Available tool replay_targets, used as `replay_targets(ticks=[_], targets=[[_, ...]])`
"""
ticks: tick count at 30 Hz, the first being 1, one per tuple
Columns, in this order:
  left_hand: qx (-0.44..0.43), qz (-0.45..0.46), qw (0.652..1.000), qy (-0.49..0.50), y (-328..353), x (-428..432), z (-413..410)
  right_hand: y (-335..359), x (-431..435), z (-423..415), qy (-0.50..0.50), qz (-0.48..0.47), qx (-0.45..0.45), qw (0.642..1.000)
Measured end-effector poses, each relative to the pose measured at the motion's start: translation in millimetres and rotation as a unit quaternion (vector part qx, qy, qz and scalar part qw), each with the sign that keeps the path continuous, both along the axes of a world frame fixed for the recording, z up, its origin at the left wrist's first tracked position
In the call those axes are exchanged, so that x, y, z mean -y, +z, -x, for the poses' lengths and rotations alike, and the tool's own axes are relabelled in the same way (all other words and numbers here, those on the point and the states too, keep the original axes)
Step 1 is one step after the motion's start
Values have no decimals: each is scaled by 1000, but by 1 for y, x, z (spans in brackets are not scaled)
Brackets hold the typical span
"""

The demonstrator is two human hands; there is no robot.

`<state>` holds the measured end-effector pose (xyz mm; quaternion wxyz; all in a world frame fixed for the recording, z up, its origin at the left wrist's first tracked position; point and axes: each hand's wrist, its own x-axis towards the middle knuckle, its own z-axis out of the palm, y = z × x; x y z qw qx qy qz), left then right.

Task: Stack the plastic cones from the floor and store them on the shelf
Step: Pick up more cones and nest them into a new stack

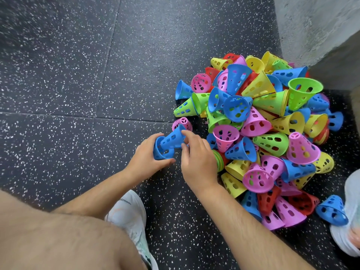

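Person crouches over the black speckled rubber floor (78,75), both bare forearms reaching forward.

Left hand (148,154): grip clenched round the wide rim end of a blue perforated plastic cone (169,142). The cone is held lying on its side, just above the floor, with its narrow tip pointing away toward the heap. I cannot tell whether a second blue one is nested inside it.

Right hand (196,158): grip grasping the same cone at its narrow end, index finger over the top and thumb beneath.

A pink perforated plastic cone (182,122) lies on the floor just beyond the tip of the held one.

To the person's right is a loose heap of plastic cones (263,123) in blue, pink, green, yellow and red. They lie tumbled at all angles, some partly nested, piled against the foot of a grey concrete wall (321,26).

White left shoe (128,211) is planted beneath the forearms. White right shoe (348,211) is at the heap's near edge, with a stray blue cone (332,210) touching it.
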<state>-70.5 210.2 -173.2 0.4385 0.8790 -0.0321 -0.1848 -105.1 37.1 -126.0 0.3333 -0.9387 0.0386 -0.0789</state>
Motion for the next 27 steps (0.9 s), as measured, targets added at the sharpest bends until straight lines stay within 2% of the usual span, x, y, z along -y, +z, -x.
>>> replay_targets(ticks=[4, 7, 9, 12, 15, 17, 22, 27], targets=[[4, 71, 997, 2, 12, 8, -8, -3, -5, 0, 48, -65, 4, 997], [13, 76, 997, 8, 19, 13, -13, -6, -5, -3, 88, -128, -15, 988], [22, 76, 997, 12, 17, 12, -16, -7, -2, -12, 70, -150, -22, 986], [21, 65, 997, 20, 11, 9, -19, -9, 6, -38, 41, -105, -45, 993], [14, 53, 998, 28, 7, 5, -18, -8, 12, -60, 78, -11, -148, 986], [9, 47, 998, 29, 6, 4, -17, -8, 13, -66, 98, 28, -184, 978], [4, 35, 999, 30, 4, 2, -15, -12, 14, -65, 74, 69, -128, 987], [0, 24, 999, 25, 4, 3, -13, -14, 10, -55, 47, 57, -135, 988]])
